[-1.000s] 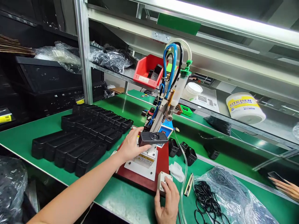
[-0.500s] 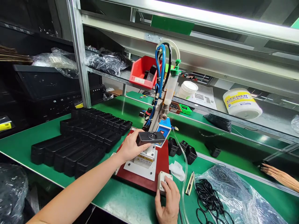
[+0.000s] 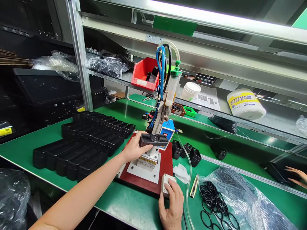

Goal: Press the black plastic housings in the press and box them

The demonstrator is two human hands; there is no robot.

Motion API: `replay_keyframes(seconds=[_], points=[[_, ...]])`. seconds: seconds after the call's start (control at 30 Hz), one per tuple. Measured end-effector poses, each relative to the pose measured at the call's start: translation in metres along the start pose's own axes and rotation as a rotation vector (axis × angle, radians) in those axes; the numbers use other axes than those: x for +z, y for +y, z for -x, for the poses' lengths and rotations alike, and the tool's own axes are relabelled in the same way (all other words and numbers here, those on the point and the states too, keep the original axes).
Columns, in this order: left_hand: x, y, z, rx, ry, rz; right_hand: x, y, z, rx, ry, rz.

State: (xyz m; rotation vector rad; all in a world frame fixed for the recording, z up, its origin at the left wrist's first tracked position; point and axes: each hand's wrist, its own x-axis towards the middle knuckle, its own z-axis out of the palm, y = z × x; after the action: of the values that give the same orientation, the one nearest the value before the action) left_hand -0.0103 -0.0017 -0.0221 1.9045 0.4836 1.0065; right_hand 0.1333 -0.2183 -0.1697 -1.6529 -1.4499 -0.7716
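Note:
My left hand point(image 3: 134, 148) grips a black ribbed plastic housing point(image 3: 146, 139) by its left end, thumb in front and fingers behind. A round recess with a dark ring shows in the housing's upper face. I hold it level beneath the tip of a dispensing machine point(image 3: 163, 118), which carries a syringe with a green cap point(image 3: 171, 88); whether the tip touches the recess I cannot tell. With curled fingers, my right hand point(image 3: 171, 203) clasps a small white button box point(image 3: 166, 183) at the front right of the machine's red base point(image 3: 134, 179), its fingertips on the top.
Rows of black housings point(image 3: 76, 159) stand to the left. Right of the machine are black blocks point(image 3: 194, 156), a white tissue point(image 3: 181, 173), a cutter knife point(image 3: 194, 186), black rubber rings point(image 3: 213, 198) and a clear bag point(image 3: 247, 195). A co-worker's hand point(image 3: 297, 175) is at the far right.
The view has shifted slightly; my hands keep their holds on the housing and button box. At the far right, the co-worker's hand has moved outward, and a larger black object shows beside it.

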Motion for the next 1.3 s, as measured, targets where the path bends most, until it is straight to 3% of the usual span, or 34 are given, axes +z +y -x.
replay_keyframes(seconds=[0.47,0.77,1.0,1.2,1.3], points=[[0.01,0.016,0.001,-0.039,0.187,0.018,-0.001,0.0,0.001,0.022,-0.014,-0.019],[0.008,-0.002,0.0,0.076,0.148,0.108,-0.002,-0.002,0.0,0.03,-0.028,-0.038],[0.011,0.015,-0.009,0.157,0.266,0.273,-0.002,-0.002,-0.001,0.036,-0.032,-0.042],[0.017,0.021,0.005,0.11,0.022,0.253,-0.003,-0.003,-0.002,0.041,-0.03,-0.04],[0.022,0.019,0.027,0.097,0.048,0.309,-0.004,-0.003,-0.002,0.042,-0.029,-0.042]])
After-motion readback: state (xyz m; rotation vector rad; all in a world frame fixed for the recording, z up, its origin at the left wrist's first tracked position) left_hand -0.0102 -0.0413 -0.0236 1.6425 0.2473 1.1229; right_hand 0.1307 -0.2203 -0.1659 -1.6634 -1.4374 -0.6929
